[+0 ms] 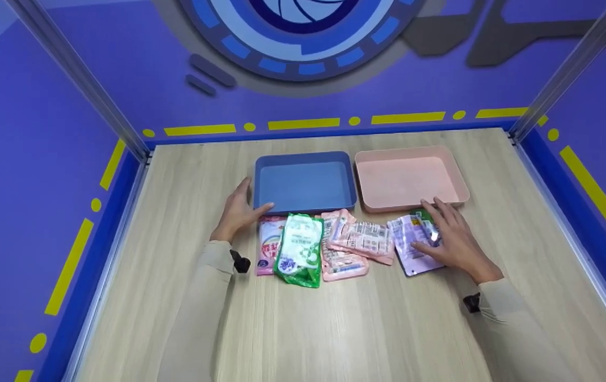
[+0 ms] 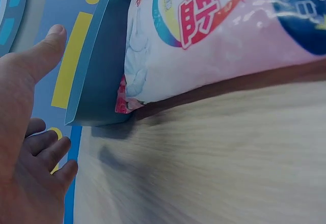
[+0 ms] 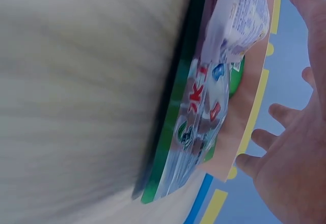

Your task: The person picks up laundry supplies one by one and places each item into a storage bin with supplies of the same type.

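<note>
My left hand is beside the left wall of a blue tray, thumb reaching toward its front corner; the left wrist view shows relaxed fingers holding nothing. Just below that thumb lies a pink-and-white pouch, partly covered by a green-and-white pouch. My right hand hovers with spread fingers over a purple pouch and a green-edged clear packet, which it largely hides in the head view. Its fingertips overlap the front rim of a pink tray. Nothing is between the right fingers.
Between the hands, pink printed pouches overlap one another in front of the trays. Both trays stand side by side toward the back of the wooden table. Blue panels with metal posts enclose the back and sides.
</note>
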Available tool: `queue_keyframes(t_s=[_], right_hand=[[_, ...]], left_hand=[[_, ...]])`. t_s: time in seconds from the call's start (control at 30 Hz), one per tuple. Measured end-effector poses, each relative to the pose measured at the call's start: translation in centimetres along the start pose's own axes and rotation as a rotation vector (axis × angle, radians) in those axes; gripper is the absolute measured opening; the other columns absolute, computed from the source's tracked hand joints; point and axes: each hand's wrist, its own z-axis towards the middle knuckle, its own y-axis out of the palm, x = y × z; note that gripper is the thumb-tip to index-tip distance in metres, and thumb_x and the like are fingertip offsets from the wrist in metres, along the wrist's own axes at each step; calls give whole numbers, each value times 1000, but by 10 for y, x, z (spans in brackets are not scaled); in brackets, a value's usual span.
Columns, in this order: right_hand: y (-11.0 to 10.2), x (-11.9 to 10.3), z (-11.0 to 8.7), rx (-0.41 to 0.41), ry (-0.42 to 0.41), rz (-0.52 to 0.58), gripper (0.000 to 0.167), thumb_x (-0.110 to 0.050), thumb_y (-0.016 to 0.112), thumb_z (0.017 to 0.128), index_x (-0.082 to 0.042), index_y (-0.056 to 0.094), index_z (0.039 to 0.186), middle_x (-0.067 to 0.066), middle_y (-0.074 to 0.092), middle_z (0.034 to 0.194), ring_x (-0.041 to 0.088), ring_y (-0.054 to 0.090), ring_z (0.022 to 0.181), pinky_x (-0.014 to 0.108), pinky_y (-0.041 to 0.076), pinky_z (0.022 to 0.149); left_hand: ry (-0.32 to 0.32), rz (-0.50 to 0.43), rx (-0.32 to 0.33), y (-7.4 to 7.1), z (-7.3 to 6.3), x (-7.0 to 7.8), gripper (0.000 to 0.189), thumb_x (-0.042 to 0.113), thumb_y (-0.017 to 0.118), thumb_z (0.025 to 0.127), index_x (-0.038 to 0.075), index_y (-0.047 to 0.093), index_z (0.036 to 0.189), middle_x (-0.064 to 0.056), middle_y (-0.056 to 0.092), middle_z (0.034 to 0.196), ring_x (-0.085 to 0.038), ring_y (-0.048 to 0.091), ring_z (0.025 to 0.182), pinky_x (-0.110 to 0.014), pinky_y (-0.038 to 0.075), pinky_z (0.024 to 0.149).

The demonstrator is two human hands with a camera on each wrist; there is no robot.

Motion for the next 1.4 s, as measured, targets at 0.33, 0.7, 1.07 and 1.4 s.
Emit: queue_keyframes(t_s=[0.33,0.7,1.07,1.4], right_hand=[[5,-9,6,16,-67,-14,105,-45,88,78,-21,31,163,23,26,164,54,24,147,81,23,108],[11,-24,8,-59,-38,-42,104,-47,87,79,-26,29,163,18,22,167,51,18,151,78,23,112],[19,-37,12,-102,-23,-77,103,-56,83,80,-30,28,163,14,20,169,49,18,152,77,20,113],[25,-46,17,-126,-71,-97,99,-56,81,82,-31,30,163,11,26,168,43,22,152,71,22,117]], left_hand=[[-8,25,-27,1,7,2,110,57,77,87,6,18,165,-14,18,170,-32,17,156,-48,21,126],[-13,45,-73,2,12,1,105,48,81,87,7,23,164,-12,18,171,-32,19,156,-46,21,126],[-40,32,-98,4,15,2,104,40,83,88,8,20,165,-11,13,172,-33,15,157,-49,20,126],[-11,36,-128,3,16,1,107,38,83,88,5,16,164,-15,11,172,-33,12,157,-48,17,126]])
